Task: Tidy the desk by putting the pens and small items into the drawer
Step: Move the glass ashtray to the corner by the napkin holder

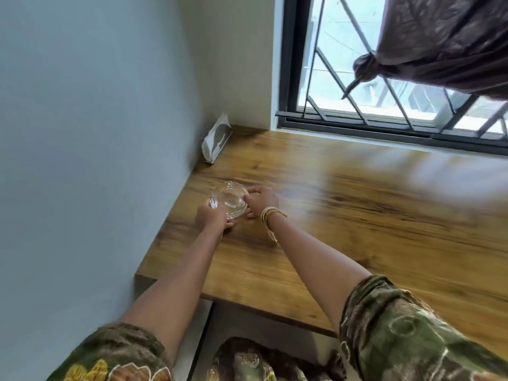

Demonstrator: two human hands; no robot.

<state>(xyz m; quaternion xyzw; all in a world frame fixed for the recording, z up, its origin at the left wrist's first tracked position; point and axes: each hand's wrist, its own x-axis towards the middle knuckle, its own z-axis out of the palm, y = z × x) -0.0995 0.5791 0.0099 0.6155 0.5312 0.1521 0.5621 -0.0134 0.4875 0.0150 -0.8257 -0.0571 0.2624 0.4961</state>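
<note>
A clear glass dish (pixel 229 198) sits on the wooden desk (pixel 357 229) near its left edge, close to the wall. My left hand (pixel 211 215) grips the dish's near-left rim. My right hand (pixel 259 200), with bangles on the wrist, holds the right rim. The dish looks empty, with only a small label showing through the glass. No pens and no drawer are in view.
A white tissue packet (pixel 215 138) leans against the wall in the desk's back left corner. A barred window (pixel 384 78) runs along the back edge, with a knotted brown curtain (pixel 439 45) hanging at the upper right. The grey wall (pixel 96 133) borders the desk's left side.
</note>
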